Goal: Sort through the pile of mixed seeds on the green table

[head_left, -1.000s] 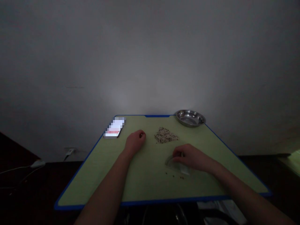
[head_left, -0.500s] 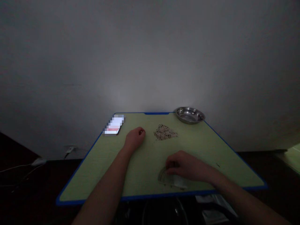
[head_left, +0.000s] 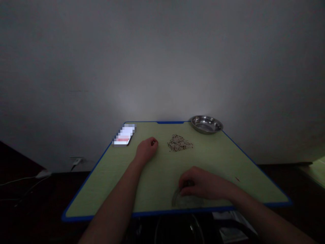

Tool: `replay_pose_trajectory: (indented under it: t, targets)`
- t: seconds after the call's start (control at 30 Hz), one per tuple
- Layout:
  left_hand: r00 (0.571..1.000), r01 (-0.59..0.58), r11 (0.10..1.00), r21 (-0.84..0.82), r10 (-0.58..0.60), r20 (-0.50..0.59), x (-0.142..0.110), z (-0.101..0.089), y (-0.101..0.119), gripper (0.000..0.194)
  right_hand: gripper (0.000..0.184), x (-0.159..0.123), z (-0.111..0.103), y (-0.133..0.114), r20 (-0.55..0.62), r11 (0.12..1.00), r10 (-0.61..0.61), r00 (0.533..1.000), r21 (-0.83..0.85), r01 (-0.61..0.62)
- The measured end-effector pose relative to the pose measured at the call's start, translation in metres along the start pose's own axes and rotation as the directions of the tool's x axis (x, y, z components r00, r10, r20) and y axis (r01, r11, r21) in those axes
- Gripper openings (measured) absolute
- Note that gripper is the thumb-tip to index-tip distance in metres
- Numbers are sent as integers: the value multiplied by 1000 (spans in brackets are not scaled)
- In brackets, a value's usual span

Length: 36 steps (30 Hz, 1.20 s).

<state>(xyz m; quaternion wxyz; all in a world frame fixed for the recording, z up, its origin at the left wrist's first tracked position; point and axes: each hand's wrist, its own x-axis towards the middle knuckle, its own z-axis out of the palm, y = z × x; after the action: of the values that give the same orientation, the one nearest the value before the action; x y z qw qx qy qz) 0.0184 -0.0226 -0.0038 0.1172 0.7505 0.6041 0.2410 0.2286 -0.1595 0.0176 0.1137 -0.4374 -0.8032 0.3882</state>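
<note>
My left hand [head_left: 147, 150] rests on the table left of a small pile of pale and dark grains [head_left: 179, 143], its fingers curled into a loose fist; I see nothing in it. Near the front edge, my right hand [head_left: 199, 183] has its fingers bent in and its thumb drawn towards them. Anything between those fingertips is hidden. Right beneath them is a see-through dish-like thing [head_left: 175, 198] with a curved rim; the hand covers part of it, and its exact kind is unclear.
A shallow steel bowl [head_left: 207, 125] stands at the far right corner of the pale green, blue-edged table [head_left: 111, 189]. At the far left lies a lit phone [head_left: 125, 135]. A small thin dark reddish piece [head_left: 237, 179] lies to the right. Behind rises a wall [head_left: 162, 67].
My right hand has shifted slightly down and left over the see-through thing, whose pale glare has faded. My left hand, the pile and the bowl look unmoved apart from a slight view shift.
</note>
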Motion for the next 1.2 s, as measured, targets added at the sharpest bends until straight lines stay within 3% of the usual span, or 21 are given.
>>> replay_pose_trajectory:
  t: [0.5, 0.63, 0.77, 0.97, 1.2]
  targets:
    - [1000, -3, 1000, 9, 3, -9, 0, 1, 0, 25, 12, -7, -6, -9, -26, 996, -19, 999, -85, 16]
    - [1000, -7, 1000, 13, 7, -2, -2, 0, 2, 25, 12, 5, -29, 4, -211, 992, -2, 977, -124, -24]
    - [1000, 6, 1000, -3, -6, -1, -2, -1, 2, 25, 14, 28, -52, 26, -432, 974, 38, 901, -186, -130]
    - [1000, 13, 1000, -1, -13, 10, -1, 1, -2, 25, 15, 58, -50, 37, -467, 956, 42, 883, -239, -172]
    - [1000, 11, 1000, -1, -11, 20, -2, 0, -1, 25, 19, 68, -48, 38, -480, 937, 55, 876, -278, -212]
